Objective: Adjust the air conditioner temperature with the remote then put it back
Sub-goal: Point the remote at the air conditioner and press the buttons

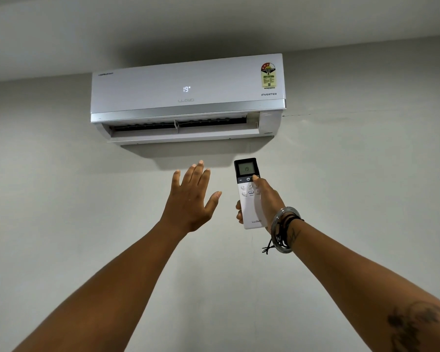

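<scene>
A white wall-mounted air conditioner (188,97) hangs high on the wall, its front display reading 19 and its lower flap open. My right hand (267,201) grips a white remote (248,199) with a dark top, held upright below the unit's right half. The remote's screen also reads 19, and my thumb rests on its upper right buttons. My left hand (191,196) is raised beside it, palm toward the wall, fingers spread, holding nothing, just under the unit's outlet.
A plain grey wall (61,199) fills the view, meeting the ceiling (137,26) above the unit. Bracelets (283,229) circle my right wrist. A thin crack line (341,113) runs along the wall right of the unit.
</scene>
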